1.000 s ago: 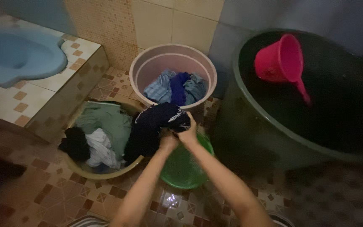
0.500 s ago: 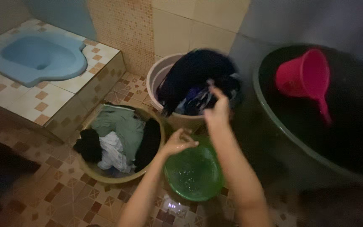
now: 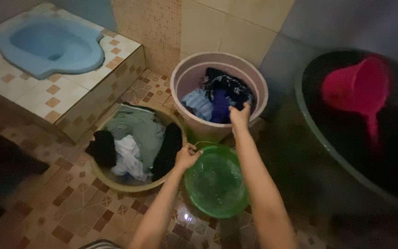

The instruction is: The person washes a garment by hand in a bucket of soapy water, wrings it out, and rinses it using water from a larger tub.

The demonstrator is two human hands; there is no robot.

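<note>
Hands (image 3: 239, 115) at round plastic tubs (image 3: 194, 76)

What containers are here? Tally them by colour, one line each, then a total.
Pink bucket holding clothes, right hand at its rim: 1
Green basin, left hand at its edge: 1
Tan basin of laundry: 1
Dark water tub: 1
Red dipper: 1
Total: 5

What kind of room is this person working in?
Most likely a tiled home bathroom used for hand laundry: a blue squat toilet on a raised tiled step, a big dark water tub with a pink dipper, and basins of clothes.
</note>
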